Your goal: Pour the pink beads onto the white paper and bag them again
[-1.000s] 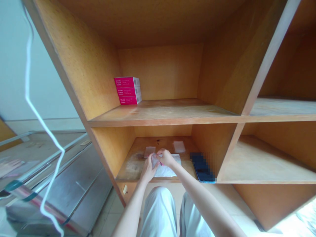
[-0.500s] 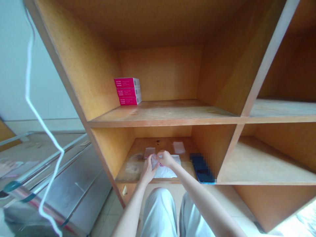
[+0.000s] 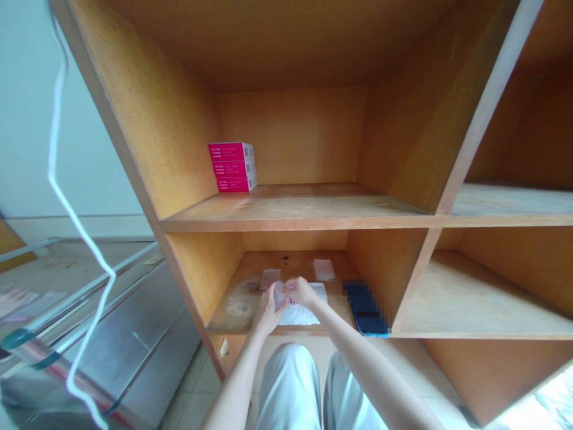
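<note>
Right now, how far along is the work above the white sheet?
Looks done: spreading the thin white sheet. In hand: small red pieces, between the left hand and right hand. Perhaps left: two flat translucent packets behind them, though I cannot be sure.

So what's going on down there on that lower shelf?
A person's left hand and right hand are close together over a white sheet on the lower shelf, fingers around something small and partly red, too small to make out. Two small pale packets, one on the left and one on the right, lie farther back, and a dark flat object lies to the right. Three pink boxes are stacked on the shelf above.
</note>
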### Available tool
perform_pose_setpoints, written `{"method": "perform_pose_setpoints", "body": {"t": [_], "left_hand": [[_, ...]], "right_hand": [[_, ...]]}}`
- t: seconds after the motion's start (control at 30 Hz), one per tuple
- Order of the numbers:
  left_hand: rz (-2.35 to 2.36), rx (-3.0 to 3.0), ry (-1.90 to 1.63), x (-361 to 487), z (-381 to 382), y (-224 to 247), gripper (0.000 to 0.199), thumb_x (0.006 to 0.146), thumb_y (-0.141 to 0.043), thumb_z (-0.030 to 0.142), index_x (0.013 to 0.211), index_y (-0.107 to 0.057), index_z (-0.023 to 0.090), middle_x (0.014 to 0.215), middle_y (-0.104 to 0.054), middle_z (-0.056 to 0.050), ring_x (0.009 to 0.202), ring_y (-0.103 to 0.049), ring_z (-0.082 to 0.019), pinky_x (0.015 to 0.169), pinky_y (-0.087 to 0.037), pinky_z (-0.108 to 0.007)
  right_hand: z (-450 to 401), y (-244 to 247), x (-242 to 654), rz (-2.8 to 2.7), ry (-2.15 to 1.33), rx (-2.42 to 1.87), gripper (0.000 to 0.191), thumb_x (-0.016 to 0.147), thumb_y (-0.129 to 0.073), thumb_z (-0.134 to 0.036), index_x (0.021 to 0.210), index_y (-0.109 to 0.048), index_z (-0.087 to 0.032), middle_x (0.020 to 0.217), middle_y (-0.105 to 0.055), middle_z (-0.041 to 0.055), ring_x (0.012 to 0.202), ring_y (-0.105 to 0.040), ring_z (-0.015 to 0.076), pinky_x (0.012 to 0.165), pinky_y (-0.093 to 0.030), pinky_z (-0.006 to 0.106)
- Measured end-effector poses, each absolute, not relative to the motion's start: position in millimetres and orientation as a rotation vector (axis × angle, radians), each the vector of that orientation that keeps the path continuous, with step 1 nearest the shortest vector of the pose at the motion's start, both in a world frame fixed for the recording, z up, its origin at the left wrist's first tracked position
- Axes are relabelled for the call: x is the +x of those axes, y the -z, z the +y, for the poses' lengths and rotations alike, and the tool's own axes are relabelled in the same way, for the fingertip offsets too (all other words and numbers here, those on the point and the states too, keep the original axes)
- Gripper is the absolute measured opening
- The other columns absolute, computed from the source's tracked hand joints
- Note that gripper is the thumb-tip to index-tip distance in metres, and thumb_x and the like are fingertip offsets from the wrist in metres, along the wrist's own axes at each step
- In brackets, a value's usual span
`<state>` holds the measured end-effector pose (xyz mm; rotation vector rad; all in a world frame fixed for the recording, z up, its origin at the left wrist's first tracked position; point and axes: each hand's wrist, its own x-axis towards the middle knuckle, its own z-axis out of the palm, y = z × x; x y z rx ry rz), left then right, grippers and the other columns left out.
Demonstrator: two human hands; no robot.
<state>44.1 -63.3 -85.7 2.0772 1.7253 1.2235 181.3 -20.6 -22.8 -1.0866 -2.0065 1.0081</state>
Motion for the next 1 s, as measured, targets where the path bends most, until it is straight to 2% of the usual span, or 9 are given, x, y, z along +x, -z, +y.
{"method": "perform_pose_setpoints", "body": {"t": [0.13,0.3,0.77,0.9,1.0], "left_hand": [[1.712,2.095,-1.201,44.1,-65.8,82.1,0.048,0.082,-0.042,0.037,0.126,-0.029,0.02,0.121,-0.047,-0.012,0.115,-0.043,-0.023,0.094,-0.035,-0.041],[1.715,2.123,-1.203,44.9,-67.3,78.8,0.048,0.082,-0.043,0.037,0.125,-0.031,0.019,0.12,-0.048,-0.012,0.115,-0.043,-0.023,0.093,-0.036,-0.041],[1.708,2.143,-1.213,45.1,-66.0,81.0,0.048,0.081,-0.045,0.036,0.125,-0.031,0.021,0.12,-0.048,-0.011,0.114,-0.043,-0.024,0.094,-0.035,-0.041],[1.711,2.146,-1.222,44.7,-65.6,81.6,0.048,0.081,-0.044,0.037,0.124,-0.033,0.02,0.12,-0.048,-0.011,0.113,-0.044,-0.023,0.094,-0.035,-0.04],[1.721,2.144,-1.215,44.6,-65.5,82.0,0.048,0.081,-0.043,0.039,0.124,-0.033,0.019,0.121,-0.048,-0.011,0.112,-0.045,-0.022,0.093,-0.036,-0.039]], "right_hand": [[-19.4,29.6,180.2,-1.932,-1.05,-1.113,0.02,0.069,-0.053,-0.027,0.064,-0.065,-0.012,0.046,-0.056,0.0009,0.041,-0.048,0.0097,0.041,-0.035,0.019],[-15.9,38.7,179.5,-1.894,-1.082,-1.084,0.021,0.069,-0.054,-0.028,0.063,-0.065,-0.011,0.048,-0.058,0.0012,0.043,-0.049,0.0097,0.043,-0.036,0.02],[-14.1,44.0,180.9,-1.843,-1.186,-1.038,0.02,0.067,-0.053,-0.026,0.057,-0.062,-0.012,0.044,-0.052,-0.0017,0.04,-0.042,0.0071,0.041,-0.031,0.018],[-18.8,34.4,183.2,-1.896,-1.188,-1.023,0.028,0.071,-0.05,-0.03,0.05,-0.057,-0.013,0.041,-0.048,-0.0028,0.04,-0.04,0.0065,0.041,-0.029,0.018],[-18.6,29.1,187.6,-1.926,-1.213,-1.011,0.03,0.074,-0.048,-0.032,0.052,-0.058,-0.013,0.041,-0.047,-0.0027,0.038,-0.04,0.0068,0.041,-0.03,0.018]]}}
